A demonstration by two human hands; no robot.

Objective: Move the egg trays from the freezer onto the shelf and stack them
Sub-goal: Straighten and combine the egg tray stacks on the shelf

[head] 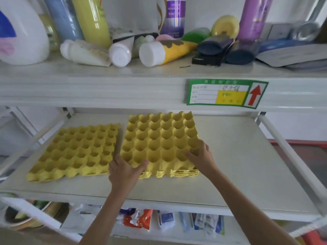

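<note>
My left hand grips the near left corner of the stack of yellow moulded-pulp egg trays, thumb curled over its front edge. My right hand holds the near right corner, fingers hooked into the cups of the top tray. The stack rests on the white middle shelf, just beside a single yellow pulp egg tray lying flat to its left.
</note>
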